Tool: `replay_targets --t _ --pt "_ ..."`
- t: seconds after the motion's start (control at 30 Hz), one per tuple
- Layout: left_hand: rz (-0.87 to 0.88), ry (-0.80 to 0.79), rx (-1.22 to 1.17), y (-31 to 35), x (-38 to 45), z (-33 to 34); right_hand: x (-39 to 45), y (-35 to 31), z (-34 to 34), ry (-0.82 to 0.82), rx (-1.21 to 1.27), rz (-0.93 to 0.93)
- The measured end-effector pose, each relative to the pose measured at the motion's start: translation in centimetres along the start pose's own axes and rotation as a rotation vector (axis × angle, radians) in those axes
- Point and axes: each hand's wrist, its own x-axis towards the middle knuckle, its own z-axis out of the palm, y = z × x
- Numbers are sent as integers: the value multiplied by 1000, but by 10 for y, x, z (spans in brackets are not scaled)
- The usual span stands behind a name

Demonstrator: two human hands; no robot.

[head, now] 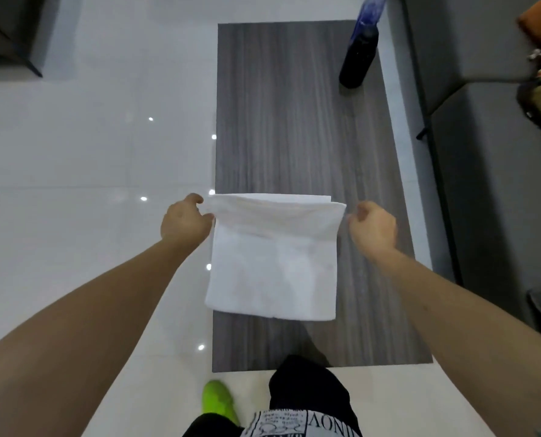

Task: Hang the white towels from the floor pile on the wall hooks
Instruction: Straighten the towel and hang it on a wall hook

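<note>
A white towel, folded over, hangs stretched between both hands above the near part of a dark wood-grain table. My left hand pinches its upper left corner. My right hand pinches the upper right corner. The towel's lower edge hangs free over the table top. No floor pile and no wall hooks are in view.
A dark bottle stands at the table's far right, with a blue bottle behind it. A grey sofa runs along the right. Glossy white floor tiles lie to the left. My leg and a green shoe are below.
</note>
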Motion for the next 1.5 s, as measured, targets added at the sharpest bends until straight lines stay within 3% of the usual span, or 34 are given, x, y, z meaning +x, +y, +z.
replay_targets --t 0.2,0.37,0.47,0.57,0.7,0.8,1.03,1.23,1.3,1.4,1.5 --pt "-157 -335 56 -58 -38 85 -28 70 78 -334 -73 197" --pt "-318 -439 26 -107 -70 131 -60 119 125 -510 -73 441" --pt "-460 -482 -48 -122 -82 155 -89 127 157 -598 194 686" --pt "-668 -575 -282 -122 -93 181 -114 123 190 -639 494 874" --pt "-987 -657 -677 -110 -104 214 -123 117 226 -491 899 1141" --pt "-1108 -663 -905 -105 -105 232 -123 109 240 -424 1068 1209" --pt "-969 -444 -1101 -77 -102 199 -122 61 216 -237 1171 1164" --pt "-615 -122 -1034 -26 -105 98 -133 -31 153 65 1225 962" --pt "-451 -73 -970 -11 -104 54 -142 -68 126 102 1177 819" --pt "-195 15 -856 1 -107 -18 -165 -128 90 172 945 406" --pt "16 162 -717 -4 -117 -99 -203 -188 51 126 810 64"
